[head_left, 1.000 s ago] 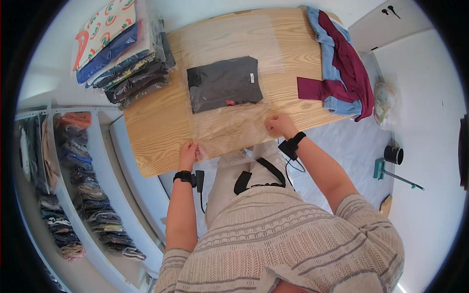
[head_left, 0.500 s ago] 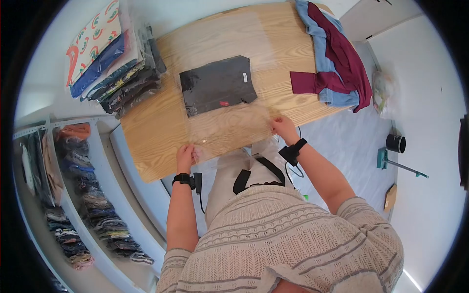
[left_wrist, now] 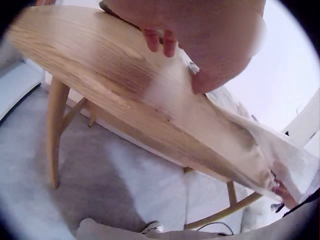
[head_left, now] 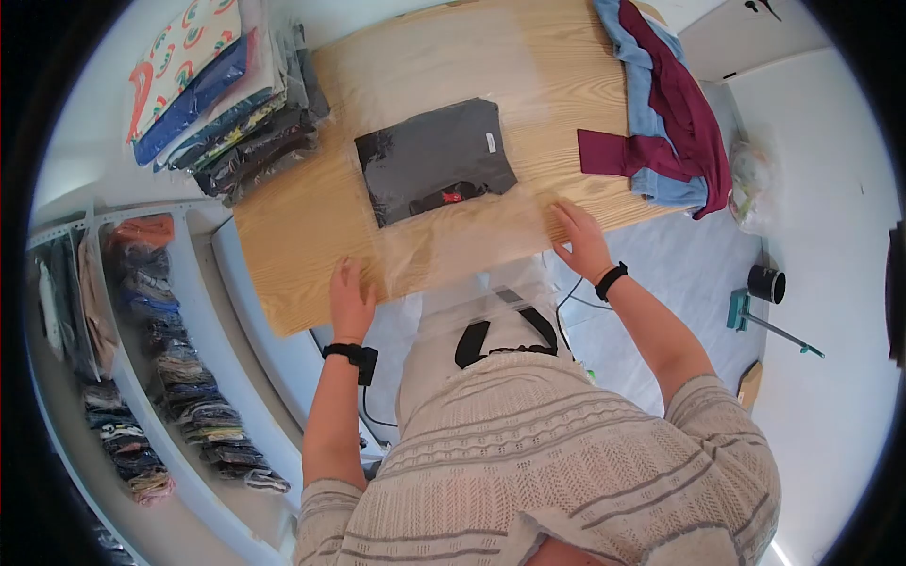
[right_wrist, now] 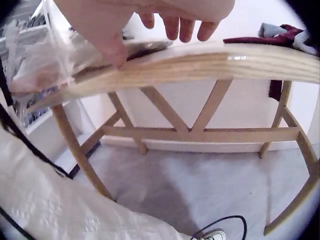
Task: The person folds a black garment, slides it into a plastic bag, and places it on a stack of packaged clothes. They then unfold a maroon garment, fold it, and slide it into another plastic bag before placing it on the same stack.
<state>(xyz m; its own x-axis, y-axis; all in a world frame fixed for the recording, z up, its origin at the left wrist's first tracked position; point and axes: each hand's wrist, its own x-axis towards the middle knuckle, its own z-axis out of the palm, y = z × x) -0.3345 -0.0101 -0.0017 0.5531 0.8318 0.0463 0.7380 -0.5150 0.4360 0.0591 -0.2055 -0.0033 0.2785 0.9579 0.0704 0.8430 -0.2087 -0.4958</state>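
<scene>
Wooden table (head_left: 293,250), dark garment (head_left: 429,160), left hand (head_left: 351,302), right hand (head_left: 584,245), each grip uncurled, empty

Big pile of plastic-wrapped clothes (head_left: 250,127) at the left end of the table (head_left: 288,241), rainbow-print one (head_left: 192,57) on top. Maroon garment (head_left: 681,123) lying over some light-blue denim (head_left: 666,191) on the right. Shelves (head_left: 236,368) crammed off left, black cylinder (head_left: 766,283) beside a teal-headed tool (head_left: 739,309).

No lettering or number can be read in any view. A small white label (head_left: 491,142) is seen on the dark folded garment (head_left: 412,171), its print too small to be made out. The red mark (head_left: 452,198) near the garment's lower edge cannot be deciphered either.
</scene>
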